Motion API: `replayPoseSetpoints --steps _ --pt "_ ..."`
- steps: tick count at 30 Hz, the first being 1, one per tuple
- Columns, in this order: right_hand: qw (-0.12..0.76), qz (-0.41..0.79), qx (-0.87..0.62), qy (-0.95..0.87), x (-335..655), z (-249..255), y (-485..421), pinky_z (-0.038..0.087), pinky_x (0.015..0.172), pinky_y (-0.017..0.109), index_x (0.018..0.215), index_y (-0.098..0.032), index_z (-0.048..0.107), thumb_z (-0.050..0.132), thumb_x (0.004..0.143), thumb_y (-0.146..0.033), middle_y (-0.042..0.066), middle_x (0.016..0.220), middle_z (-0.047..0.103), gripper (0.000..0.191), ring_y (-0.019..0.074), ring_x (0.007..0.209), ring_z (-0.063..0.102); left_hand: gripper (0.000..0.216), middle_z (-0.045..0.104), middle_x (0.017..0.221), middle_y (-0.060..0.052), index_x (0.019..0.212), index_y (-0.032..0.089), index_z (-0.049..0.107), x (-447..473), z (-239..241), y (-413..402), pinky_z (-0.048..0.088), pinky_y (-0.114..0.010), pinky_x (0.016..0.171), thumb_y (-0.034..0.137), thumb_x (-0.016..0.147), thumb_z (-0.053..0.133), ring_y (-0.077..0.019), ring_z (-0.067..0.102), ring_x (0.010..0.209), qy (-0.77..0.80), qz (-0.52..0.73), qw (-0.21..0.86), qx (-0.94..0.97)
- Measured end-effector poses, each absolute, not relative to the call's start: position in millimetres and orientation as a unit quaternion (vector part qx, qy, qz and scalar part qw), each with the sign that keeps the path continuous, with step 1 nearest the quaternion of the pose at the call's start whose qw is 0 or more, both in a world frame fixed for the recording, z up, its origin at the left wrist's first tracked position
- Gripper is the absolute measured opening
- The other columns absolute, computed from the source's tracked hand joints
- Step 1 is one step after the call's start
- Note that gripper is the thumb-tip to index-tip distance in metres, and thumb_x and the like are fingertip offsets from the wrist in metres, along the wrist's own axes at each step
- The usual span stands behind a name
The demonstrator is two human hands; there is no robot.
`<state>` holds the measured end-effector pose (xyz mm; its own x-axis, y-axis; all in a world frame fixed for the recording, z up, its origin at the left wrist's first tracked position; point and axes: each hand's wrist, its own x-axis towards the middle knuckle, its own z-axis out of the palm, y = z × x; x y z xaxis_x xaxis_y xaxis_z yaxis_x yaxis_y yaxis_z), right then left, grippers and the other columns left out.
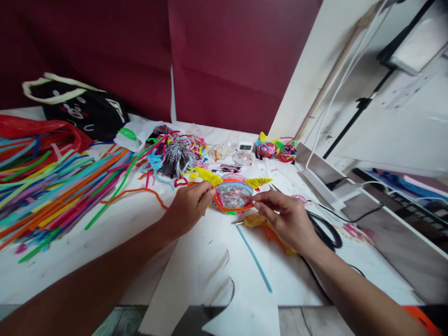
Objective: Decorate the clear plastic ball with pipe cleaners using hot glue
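A round clear craft ball (233, 195) wrapped in coloured pipe cleaners, with two yellow pointed ears, sits above the white table (122, 224). My left hand (189, 205) pinches its left edge with curled fingers. My right hand (287, 215) pinches its right edge with thumb and forefinger. Below the ball lie a light blue pipe cleaner (255, 258) and yellow and orange scraps (255, 220).
A large heap of coloured pipe cleaners (52, 186) covers the left of the table. A black bag (82, 109) stands behind it. Two finished decorated balls (276, 150) and a small digital clock (245, 146) sit at the back. Black scissors (325, 231) lie right of my right hand.
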<state>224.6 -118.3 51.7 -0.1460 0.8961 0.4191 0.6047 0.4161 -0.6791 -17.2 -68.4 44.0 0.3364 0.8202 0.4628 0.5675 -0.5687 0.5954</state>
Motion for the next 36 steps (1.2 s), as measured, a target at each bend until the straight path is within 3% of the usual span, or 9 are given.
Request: replayPoseSetpoints --steps 11,20,30,36 --pt "0.499 0.248 -0.504 -0.66 218.9 36.5 -103.9 0.047 0.06 0.028 0.109 -0.018 0.064 0.068 0.084 -0.035 0.0 0.073 0.063 0.031 0.0155 0.064 0.06 0.026 0.057 0.047 0.005 0.073 0.019 0.057 -13.0 28.5 -60.8 0.037 -0.021 0.046 0.036 0.092 0.052 -0.0089 0.049 0.041 0.438 0.448 0.344 0.699" --pt "0.512 0.246 -0.511 -0.645 225.1 30.6 -99.7 0.043 0.058 0.026 0.106 -0.018 0.063 0.067 0.082 -0.033 -0.002 0.07 0.06 0.028 0.013 0.061 0.054 0.024 0.057 0.046 0.005 0.074 0.019 0.057 -7.5 22.1 -56.7 0.032 -0.019 0.039 0.04 0.086 0.06 -0.0082 0.045 0.037 0.444 0.466 0.379 0.666" --pt "0.571 0.423 -0.439 -0.55 220.6 35.0 -97.5 0.041 0.049 0.02 0.096 -0.018 0.059 0.082 0.069 -0.033 -0.009 0.058 0.057 0.038 0.0073 0.049 0.051 0.037 0.052 0.04 0.005 0.071 0.02 0.053 -8.0 31.0 -58.6 0.024 -0.019 0.035 0.054 0.079 0.065 -0.0074 0.035 0.032 0.445 0.455 0.446 0.629" --pt "0.58 0.534 -0.395 -0.471 220.4 42.5 -103.6 0.044 0.044 0.016 0.092 -0.016 0.064 0.092 0.058 -0.032 -0.008 0.058 0.062 0.047 0.0063 0.046 0.056 0.046 0.06 0.049 0.001 0.075 0.018 0.059 -7.8 39.3 -64.3 0.039 -0.021 0.04 0.058 0.067 0.078 -0.0128 0.054 0.045 0.403 0.488 0.544 0.551"
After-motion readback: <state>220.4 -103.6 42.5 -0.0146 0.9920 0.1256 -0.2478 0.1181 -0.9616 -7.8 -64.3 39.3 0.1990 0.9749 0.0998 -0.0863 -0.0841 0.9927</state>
